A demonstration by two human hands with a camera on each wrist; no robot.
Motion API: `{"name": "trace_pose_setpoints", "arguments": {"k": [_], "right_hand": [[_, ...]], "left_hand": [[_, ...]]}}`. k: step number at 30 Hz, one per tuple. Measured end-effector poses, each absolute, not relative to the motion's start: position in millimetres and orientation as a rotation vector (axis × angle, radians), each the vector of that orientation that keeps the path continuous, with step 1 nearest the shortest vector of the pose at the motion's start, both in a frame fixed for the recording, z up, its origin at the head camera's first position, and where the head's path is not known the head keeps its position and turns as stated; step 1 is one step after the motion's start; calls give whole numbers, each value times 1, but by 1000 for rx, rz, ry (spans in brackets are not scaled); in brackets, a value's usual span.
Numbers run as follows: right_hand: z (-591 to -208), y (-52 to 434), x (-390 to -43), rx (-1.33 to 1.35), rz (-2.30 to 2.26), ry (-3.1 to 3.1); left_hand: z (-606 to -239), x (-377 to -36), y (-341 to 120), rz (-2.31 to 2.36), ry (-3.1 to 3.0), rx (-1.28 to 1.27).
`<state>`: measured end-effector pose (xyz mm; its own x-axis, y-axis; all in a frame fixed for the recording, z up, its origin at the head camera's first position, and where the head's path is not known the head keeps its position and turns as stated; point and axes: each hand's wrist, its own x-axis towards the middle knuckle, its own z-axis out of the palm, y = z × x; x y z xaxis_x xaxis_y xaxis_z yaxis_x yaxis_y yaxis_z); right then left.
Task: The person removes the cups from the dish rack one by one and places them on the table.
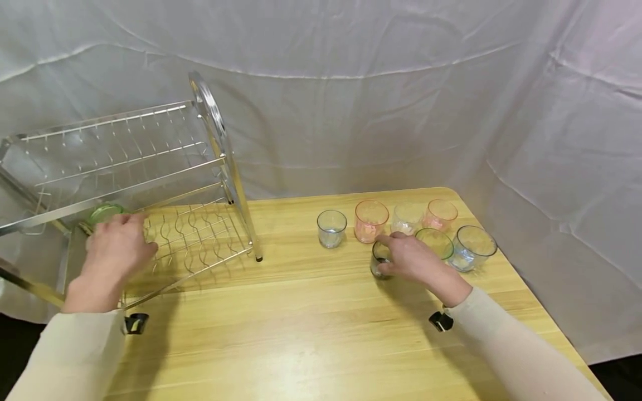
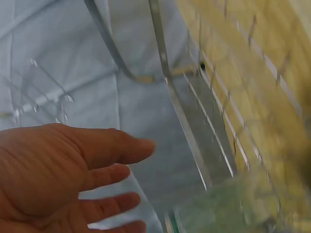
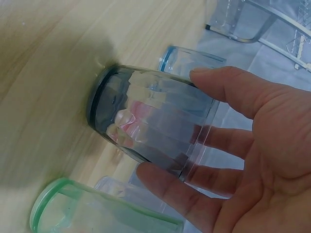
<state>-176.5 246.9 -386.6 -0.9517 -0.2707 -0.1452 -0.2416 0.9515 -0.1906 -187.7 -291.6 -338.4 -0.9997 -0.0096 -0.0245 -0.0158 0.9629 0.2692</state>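
Note:
In the head view my right hand (image 1: 413, 257) holds a dark grey drinking glass (image 1: 379, 260) by its upper part. The right wrist view has the thumb on one side of this grey glass (image 3: 146, 116) and fingers on the other; its thick base is at the tabletop. On the far left, my left hand (image 1: 117, 250) is over the rack's lower tier, beside a green glass (image 1: 105, 213). Thumb and fingers of the left hand (image 2: 73, 174) are spread, with nothing between them in the left wrist view. There the green glass (image 2: 228, 206) appears blurred, apart from the fingers.
A two-tier metal dish rack (image 1: 200, 228) stands at the table's left. Around the right hand are a blue-rimmed glass (image 1: 331, 229), a red-rimmed glass (image 1: 371, 223), a clear glass (image 1: 407, 220), a pink glass (image 1: 441, 214), a green-rimmed glass (image 1: 434, 244) and a dark-blue-rimmed glass (image 1: 472, 249).

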Motion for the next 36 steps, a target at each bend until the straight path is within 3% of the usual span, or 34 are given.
{"name": "trace_pose_setpoints", "arguments": {"k": [16,36], "right_hand": [[-388,246,-175,-409,-254,2958],[-389,246,-175,-421,-254,2961]], "left_hand": [[-344,-185,-323,435,2960,-102],[-345,-180,-326,421,2901,-183]]}}
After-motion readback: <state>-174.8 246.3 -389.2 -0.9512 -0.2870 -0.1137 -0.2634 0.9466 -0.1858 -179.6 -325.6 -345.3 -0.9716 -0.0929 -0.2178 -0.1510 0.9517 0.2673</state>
